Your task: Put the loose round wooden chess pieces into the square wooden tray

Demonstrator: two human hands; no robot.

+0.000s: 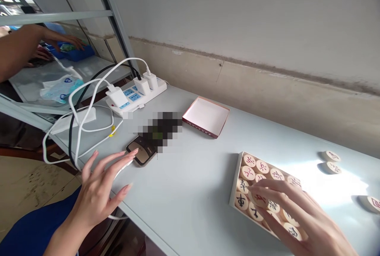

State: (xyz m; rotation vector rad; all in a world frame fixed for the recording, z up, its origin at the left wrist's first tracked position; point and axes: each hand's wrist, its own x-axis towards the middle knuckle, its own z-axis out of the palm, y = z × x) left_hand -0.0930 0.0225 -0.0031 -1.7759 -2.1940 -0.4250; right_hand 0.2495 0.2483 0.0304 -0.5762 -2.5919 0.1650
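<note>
Right hand (299, 216) lies with fingers spread, gripping nothing, over the tray of chess discs (261, 186) near the desk (192, 192) front edge, hiding several discs; the frame cuts its wrist. Left hand (99, 192), fingers open, touches the phone (141, 154) by the desk's left front edge; part of the phone is blurred out

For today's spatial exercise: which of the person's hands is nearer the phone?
Left. The left hand has fingertips at the phone; the right hand rests on the chess pieces farther right.
</note>
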